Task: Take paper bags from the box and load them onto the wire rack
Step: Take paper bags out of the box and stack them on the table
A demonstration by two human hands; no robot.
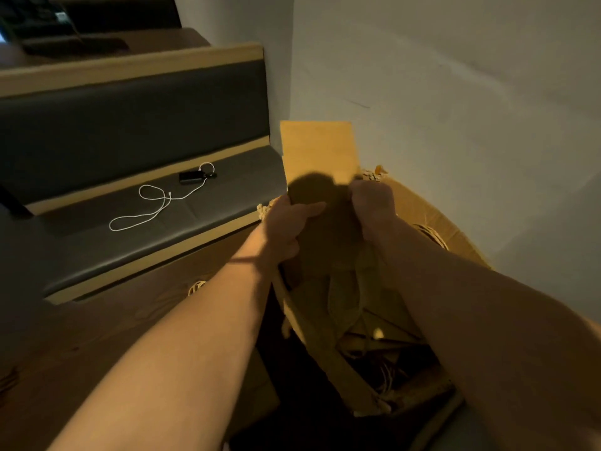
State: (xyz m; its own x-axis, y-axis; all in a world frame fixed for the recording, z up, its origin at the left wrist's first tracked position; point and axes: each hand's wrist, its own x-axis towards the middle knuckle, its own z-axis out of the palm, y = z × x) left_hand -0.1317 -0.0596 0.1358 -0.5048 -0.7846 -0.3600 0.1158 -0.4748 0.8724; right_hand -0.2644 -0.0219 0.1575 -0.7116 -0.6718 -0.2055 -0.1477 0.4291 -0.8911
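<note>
Bench: a dark padded bench [136,196] is on the left. A black charger [192,176] and a white cable [153,203] lie on its seat, well apart from my hands.
Left grip: my left hand [287,227] is curled tight round the left side of the paper bags [320,151].
Bags: I hold a flat bunch of brown bags up over the open box [432,219]. More bags and string handles [429,234] lie down inside it.
Right grip: my right hand [372,203] pinches the right side of the same bunch.
Rack: I can't see the wire rack here.
What could go wrong: I think a string handle could catch on the box edge or on other bags. Then extra bags would pull out and fall. The bunch could also slip apart if I loosen one hand.
Room to move: the wall [455,92] is close on the right. The bench is close on the left. Straight up looks free.
</note>
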